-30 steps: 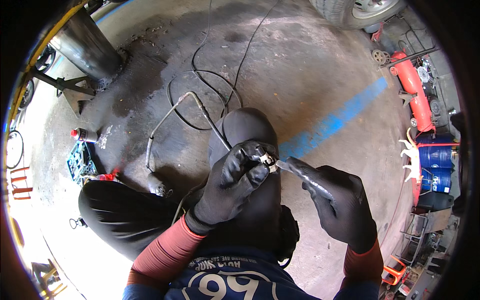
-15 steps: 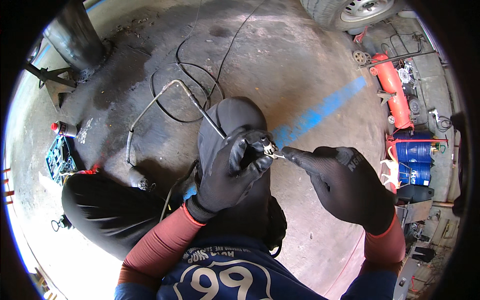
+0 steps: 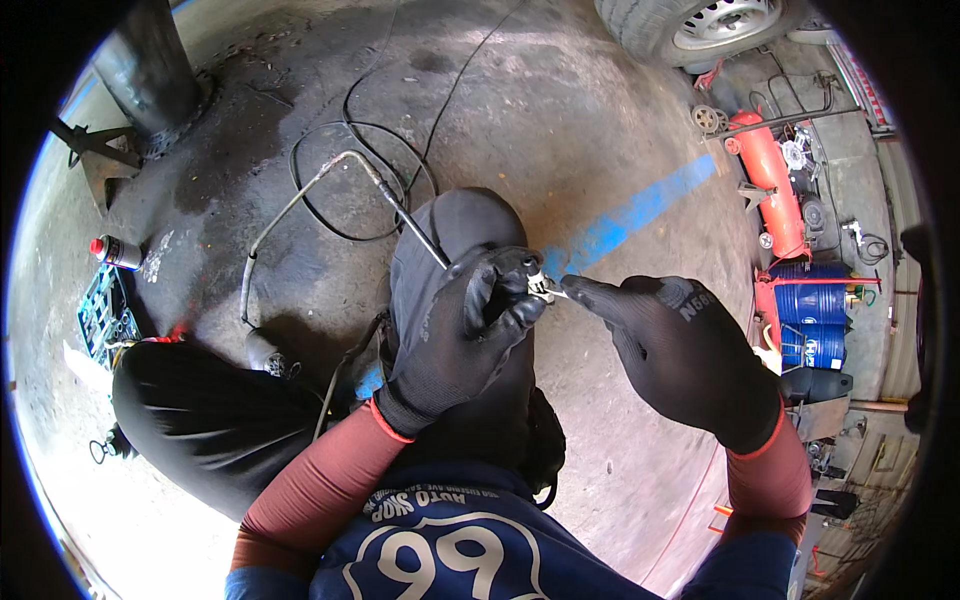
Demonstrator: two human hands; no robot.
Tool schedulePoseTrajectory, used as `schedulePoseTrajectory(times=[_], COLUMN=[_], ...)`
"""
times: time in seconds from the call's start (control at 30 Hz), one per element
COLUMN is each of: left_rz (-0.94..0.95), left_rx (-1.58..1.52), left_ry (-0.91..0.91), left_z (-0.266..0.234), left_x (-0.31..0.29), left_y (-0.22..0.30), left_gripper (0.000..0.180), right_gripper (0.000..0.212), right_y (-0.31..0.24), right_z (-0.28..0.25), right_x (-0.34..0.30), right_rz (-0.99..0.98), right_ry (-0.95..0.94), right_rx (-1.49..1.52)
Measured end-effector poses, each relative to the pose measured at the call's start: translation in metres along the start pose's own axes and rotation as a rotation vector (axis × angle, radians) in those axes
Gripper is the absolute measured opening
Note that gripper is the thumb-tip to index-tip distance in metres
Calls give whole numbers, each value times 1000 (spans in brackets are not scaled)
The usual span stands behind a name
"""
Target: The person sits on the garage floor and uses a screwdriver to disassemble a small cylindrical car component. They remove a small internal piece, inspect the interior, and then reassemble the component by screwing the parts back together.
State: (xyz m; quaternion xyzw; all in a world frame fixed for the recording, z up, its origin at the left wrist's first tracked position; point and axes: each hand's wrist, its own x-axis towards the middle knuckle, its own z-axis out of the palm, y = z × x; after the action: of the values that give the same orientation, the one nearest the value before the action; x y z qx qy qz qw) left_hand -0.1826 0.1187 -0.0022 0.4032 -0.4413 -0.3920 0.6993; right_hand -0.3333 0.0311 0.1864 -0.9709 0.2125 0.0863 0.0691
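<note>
Both my hands wear black gloves and meet above my raised knee. My left hand (image 3: pixel 470 325) is closed around a small pale metal fitting (image 3: pixel 541 284) with a dark round end, held between thumb and fingers. A bent metal pipe (image 3: pixel 345 156) runs into the same hand from the far left, its end hidden by the fingers. My right hand (image 3: pixel 665 335) pinches a thin, light-coloured sliver (image 3: pixel 556 293) against the fitting; its exact kind is too small to tell.
A black cable (image 3: pixel 350 122) loops on the concrete floor beyond my knee. At left are a blue tool tray (image 3: pixel 105 310), a red-capped can (image 3: pixel 115 252) and a jack stand (image 3: pixel 105 165). At right stand a red tank (image 3: pixel 770 185), blue drums (image 3: pixel 812 310) and a wheel (image 3: pixel 700 28).
The view has shifted slightly, moving the surroundings a little left. Both hands keep their grips, with the right fingertips still close to the fitting.
</note>
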Motion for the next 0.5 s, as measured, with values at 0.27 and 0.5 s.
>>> schedulePoseTrajectory(times=[0.27, 0.5], left_rz=[27, -8], left_rx=[88, 17], left_ry=[17, 31], left_z=[-3, -1], left_x=[0, -1], left_y=[-2, -1], left_gripper=[24, 29], right_gripper=[47, 45], right_y=[-12, -14], right_z=[3, 13], right_x=[-3, -6], right_rz=[114, 155], right_ry=[0, 47], right_rx=[96, 172])
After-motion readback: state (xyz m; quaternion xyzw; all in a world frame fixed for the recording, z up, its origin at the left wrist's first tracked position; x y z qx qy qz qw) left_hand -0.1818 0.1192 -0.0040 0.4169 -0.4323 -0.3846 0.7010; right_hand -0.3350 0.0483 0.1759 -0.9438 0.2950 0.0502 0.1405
